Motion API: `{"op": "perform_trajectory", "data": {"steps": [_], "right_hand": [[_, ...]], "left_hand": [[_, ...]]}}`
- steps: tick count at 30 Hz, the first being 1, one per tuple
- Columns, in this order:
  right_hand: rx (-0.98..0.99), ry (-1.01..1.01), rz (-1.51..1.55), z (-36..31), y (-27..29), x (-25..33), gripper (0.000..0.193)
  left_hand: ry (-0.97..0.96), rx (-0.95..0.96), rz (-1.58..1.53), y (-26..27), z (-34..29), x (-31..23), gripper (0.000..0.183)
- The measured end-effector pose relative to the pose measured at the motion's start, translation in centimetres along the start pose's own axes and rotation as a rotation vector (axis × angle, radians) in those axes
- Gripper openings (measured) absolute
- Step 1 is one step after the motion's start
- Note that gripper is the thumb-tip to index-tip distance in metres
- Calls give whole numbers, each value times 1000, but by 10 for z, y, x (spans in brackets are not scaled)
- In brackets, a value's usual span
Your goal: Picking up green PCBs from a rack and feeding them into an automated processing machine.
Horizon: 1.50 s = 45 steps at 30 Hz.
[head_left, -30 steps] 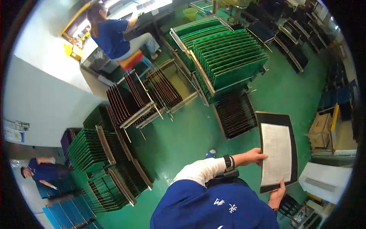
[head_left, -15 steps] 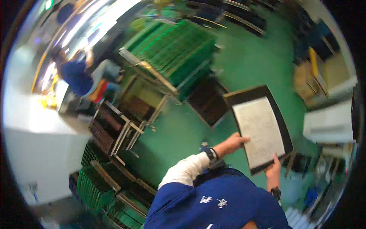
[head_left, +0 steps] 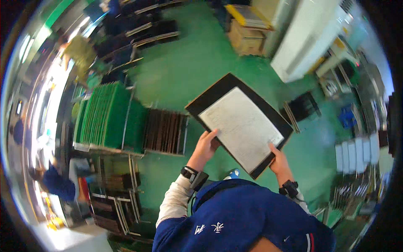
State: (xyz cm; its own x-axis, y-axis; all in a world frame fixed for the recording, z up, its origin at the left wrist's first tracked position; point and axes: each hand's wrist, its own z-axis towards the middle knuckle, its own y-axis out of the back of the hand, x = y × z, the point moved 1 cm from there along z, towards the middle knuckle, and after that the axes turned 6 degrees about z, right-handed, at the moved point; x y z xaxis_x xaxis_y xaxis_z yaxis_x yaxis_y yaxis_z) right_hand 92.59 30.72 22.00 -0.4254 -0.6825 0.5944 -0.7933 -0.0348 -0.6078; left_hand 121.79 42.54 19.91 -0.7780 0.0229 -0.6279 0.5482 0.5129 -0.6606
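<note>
I hold a flat black board (head_left: 230,84) with thin brownish edges, and a whitish rectangular sheet (head_left: 243,126) lies on its face. The sheet has faint markings that are too small to make out. My left hand (head_left: 205,147) grips the board's near left edge, its thumb lying over the sheet. At the near right edge my right hand (head_left: 280,164) grips it too, the thumb on the sheet's corner. The board is tilted in front of my body, above the green floor (head_left: 197,63). The fingers under it are hidden.
On the left stand racks of green panels (head_left: 105,117) and dark brown panels (head_left: 166,131). A person in dark blue (head_left: 58,182) is at a lit bench further left. Ahead are a wooden box (head_left: 247,40) and a white cabinet (head_left: 304,38); a dark stand (head_left: 303,107) is at right.
My view has swung to the right, so the green rack now appears further left. The board is still in both hands, turned to a different slant.
</note>
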Motion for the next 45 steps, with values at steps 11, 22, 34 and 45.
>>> {"op": "perform_trajectory", "data": {"steps": [11,22,34,45], "right_hand": [[-170,387,-159,-31,18,13,39],[-447,368,16,-17,3,-7,37],[-831,315,324,-18,-2,-8,38],[-842,539,575,-32,164,89,34]], "left_hand": [[91,441,351,-16,111,60,50],[726,466,1,-51,188,55,48],[1012,507,246,-127,262,120,48],[1116,614,284,-283,273,281,44]]}}
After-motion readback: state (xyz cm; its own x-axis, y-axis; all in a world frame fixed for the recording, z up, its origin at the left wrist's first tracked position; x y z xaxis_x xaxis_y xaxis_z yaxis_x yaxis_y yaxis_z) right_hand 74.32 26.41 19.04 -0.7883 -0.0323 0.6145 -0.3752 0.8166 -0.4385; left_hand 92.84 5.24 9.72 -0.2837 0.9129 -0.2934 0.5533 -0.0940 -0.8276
